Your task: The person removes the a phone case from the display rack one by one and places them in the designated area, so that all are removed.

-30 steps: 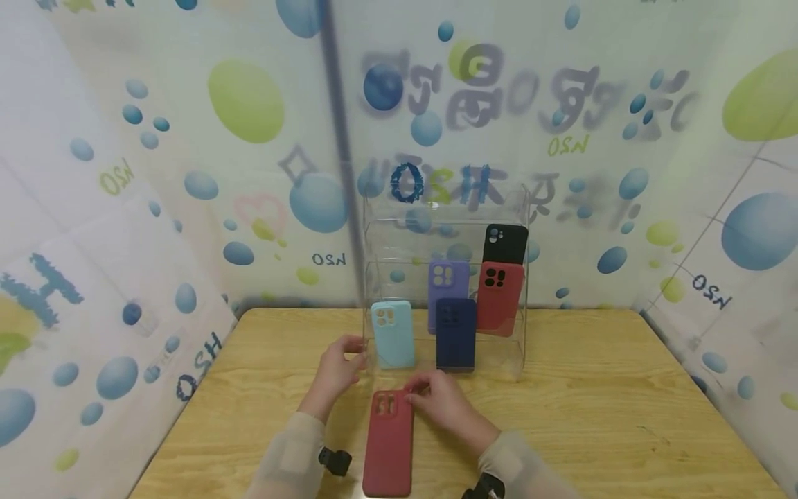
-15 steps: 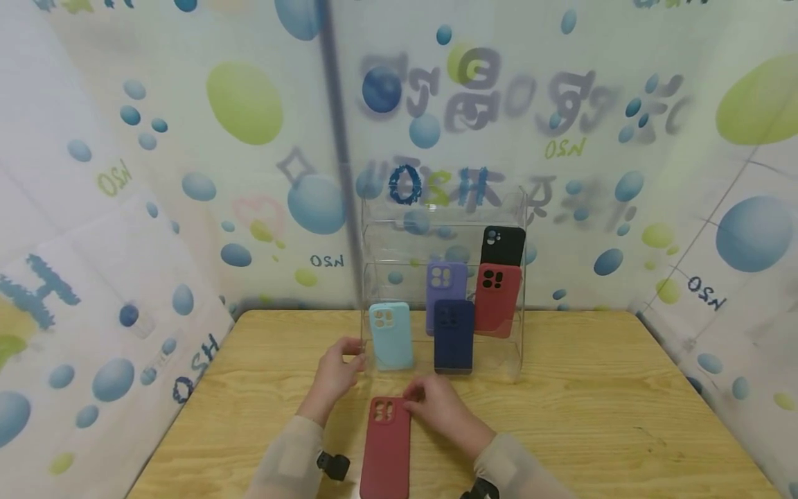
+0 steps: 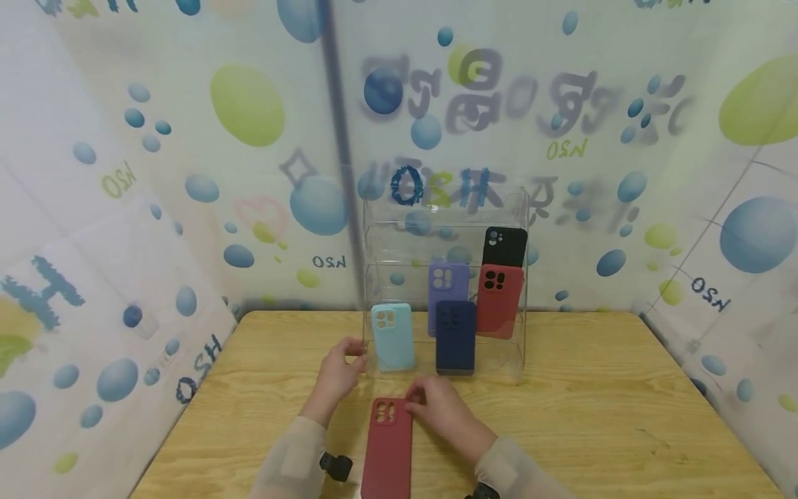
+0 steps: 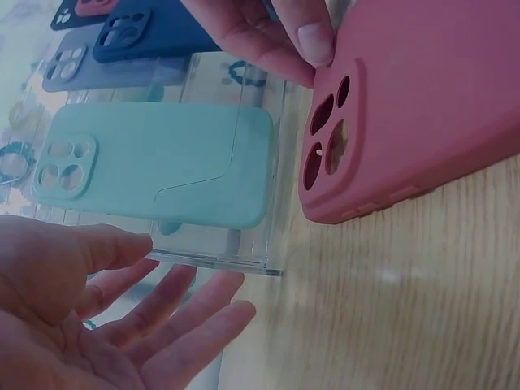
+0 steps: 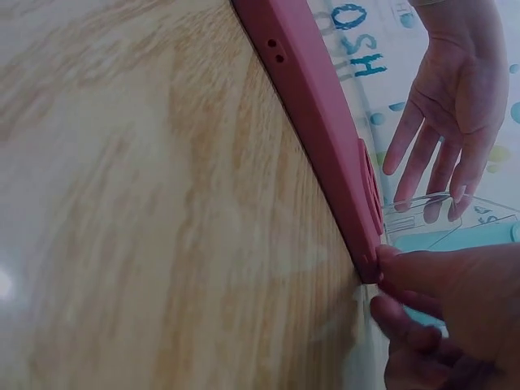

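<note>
Dark red phone case lies flat on the wooden surface, directly below the right hand and just right of the left forearm.

Left hand: fingers straight and spread, holding nothing, resting against the left end of the clear acrylic rack. Its position matches that of a second ago. The light blue case stands in the rack's front row just right of these fingers.

Right hand: thumb and fingertips pinch the case's top right corner, beside the camera cut-outs. Compared with a second ago the case sits slightly lower and nearer the person and the grip has settled on the corner. Judgement: the case is being gripped, not yet lifted.

Beyond the right hand, the navy case, purple case, red case and black case stand on the rack's tiers.

View differences: the left wrist view shows the left hand's open palm and the thumbnail on the case corner; the right wrist view shows the case edge lying on the wood, which the head view cannot confirm.
</note>
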A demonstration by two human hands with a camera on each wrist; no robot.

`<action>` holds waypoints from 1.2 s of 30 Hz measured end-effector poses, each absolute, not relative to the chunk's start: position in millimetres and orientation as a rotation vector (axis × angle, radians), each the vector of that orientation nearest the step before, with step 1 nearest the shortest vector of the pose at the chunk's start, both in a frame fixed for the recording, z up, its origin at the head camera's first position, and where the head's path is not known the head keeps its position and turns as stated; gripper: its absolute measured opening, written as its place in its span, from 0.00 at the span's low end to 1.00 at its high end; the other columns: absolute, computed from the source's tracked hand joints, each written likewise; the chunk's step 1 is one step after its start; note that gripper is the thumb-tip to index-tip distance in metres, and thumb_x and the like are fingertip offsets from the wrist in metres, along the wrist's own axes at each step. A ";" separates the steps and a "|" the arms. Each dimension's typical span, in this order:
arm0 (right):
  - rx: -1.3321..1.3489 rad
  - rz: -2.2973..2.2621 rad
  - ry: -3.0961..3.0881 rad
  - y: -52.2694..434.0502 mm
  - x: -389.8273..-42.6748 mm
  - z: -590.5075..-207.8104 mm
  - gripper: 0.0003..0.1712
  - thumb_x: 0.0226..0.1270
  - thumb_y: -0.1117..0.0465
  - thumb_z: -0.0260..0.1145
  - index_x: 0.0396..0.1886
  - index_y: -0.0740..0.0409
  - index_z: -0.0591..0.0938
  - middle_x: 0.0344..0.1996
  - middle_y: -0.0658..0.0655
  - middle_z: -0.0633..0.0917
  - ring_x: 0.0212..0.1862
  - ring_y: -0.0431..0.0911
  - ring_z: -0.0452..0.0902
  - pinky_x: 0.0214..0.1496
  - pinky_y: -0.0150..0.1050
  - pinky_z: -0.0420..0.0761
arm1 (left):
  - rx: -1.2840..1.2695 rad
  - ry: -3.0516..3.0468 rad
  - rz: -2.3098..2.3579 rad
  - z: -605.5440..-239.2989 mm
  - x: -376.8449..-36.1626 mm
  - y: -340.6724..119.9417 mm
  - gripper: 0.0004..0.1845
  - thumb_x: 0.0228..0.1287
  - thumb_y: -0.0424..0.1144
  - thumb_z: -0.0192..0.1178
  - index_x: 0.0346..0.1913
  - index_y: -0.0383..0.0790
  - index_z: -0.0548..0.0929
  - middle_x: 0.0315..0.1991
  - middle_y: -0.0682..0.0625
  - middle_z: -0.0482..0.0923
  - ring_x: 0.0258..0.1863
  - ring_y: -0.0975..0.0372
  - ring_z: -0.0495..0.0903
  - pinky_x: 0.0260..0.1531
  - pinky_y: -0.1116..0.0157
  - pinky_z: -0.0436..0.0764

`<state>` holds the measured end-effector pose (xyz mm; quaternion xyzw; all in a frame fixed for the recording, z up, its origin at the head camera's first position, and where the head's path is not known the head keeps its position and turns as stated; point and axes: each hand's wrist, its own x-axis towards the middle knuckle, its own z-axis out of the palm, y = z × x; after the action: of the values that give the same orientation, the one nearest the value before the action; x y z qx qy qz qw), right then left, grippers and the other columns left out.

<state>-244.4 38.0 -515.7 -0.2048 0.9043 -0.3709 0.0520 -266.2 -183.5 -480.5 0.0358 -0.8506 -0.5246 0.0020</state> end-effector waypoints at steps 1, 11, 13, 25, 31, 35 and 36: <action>-0.626 -1.117 2.767 38.4 -243.9 -515.7 0.03 0.63 0.61 0.76 0.33 0.53 0.88 0.27 0.46 0.85 0.32 0.36 0.77 0.35 0.34 0.78 | 0.114 -2.671 -1.640 -480.6 -266.1 -183.5 0.14 0.76 0.33 0.57 0.59 0.35 0.79 0.57 0.36 0.80 0.42 0.54 0.87 0.33 0.61 0.84; -0.599 -1.107 2.841 42.6 -237.6 -511.1 0.07 0.66 0.56 0.75 0.36 0.53 0.88 0.27 0.45 0.84 0.30 0.35 0.76 0.33 0.34 0.77 | 0.121 -2.683 -1.614 -483.5 -264.8 -183.9 0.13 0.75 0.33 0.58 0.58 0.34 0.79 0.56 0.36 0.80 0.43 0.52 0.88 0.29 0.64 0.79; -0.591 -1.121 2.856 44.6 -236.5 -506.0 0.08 0.68 0.56 0.73 0.39 0.54 0.88 0.27 0.45 0.83 0.29 0.34 0.74 0.33 0.34 0.77 | 0.119 -2.685 -1.612 -483.8 -264.2 -183.8 0.13 0.75 0.33 0.58 0.58 0.34 0.79 0.56 0.36 0.80 0.43 0.51 0.88 0.29 0.64 0.80; -0.526 -1.264 3.090 65.4 -241.1 -463.2 0.07 0.68 0.59 0.74 0.44 0.51 0.88 0.30 0.43 0.81 0.25 0.33 0.68 0.28 0.30 0.73 | 0.105 -2.660 -1.558 -479.7 -266.5 -183.4 0.13 0.74 0.33 0.60 0.56 0.33 0.81 0.54 0.35 0.82 0.41 0.53 0.88 0.35 0.62 0.82; -0.482 -1.359 3.091 77.9 -250.7 -451.6 0.10 0.67 0.61 0.74 0.47 0.52 0.87 0.32 0.47 0.83 0.25 0.37 0.71 0.27 0.32 0.73 | 0.114 -2.667 -1.561 -479.5 -266.3 -184.2 0.12 0.73 0.33 0.60 0.56 0.34 0.81 0.55 0.35 0.81 0.41 0.53 0.89 0.34 0.63 0.81; -0.468 -1.383 3.133 86.9 -256.3 -448.3 0.13 0.67 0.61 0.74 0.50 0.53 0.87 0.36 0.50 0.84 0.26 0.39 0.73 0.29 0.32 0.75 | 0.122 -2.669 -1.573 -480.5 -266.8 -184.2 0.12 0.74 0.33 0.59 0.56 0.36 0.81 0.55 0.36 0.81 0.42 0.52 0.89 0.33 0.64 0.81; -0.466 -1.390 3.145 89.0 -257.6 -447.9 0.14 0.67 0.61 0.74 0.51 0.54 0.87 0.37 0.51 0.85 0.27 0.39 0.74 0.30 0.32 0.76 | 0.112 -2.672 -1.572 -480.6 -266.8 -184.1 0.12 0.74 0.33 0.59 0.56 0.35 0.81 0.55 0.35 0.81 0.42 0.52 0.89 0.33 0.64 0.81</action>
<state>-257.6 89.0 -447.9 -0.1324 0.8943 -0.3952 -0.1631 -266.8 -184.1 -480.6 0.0360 -0.8611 -0.5067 0.0197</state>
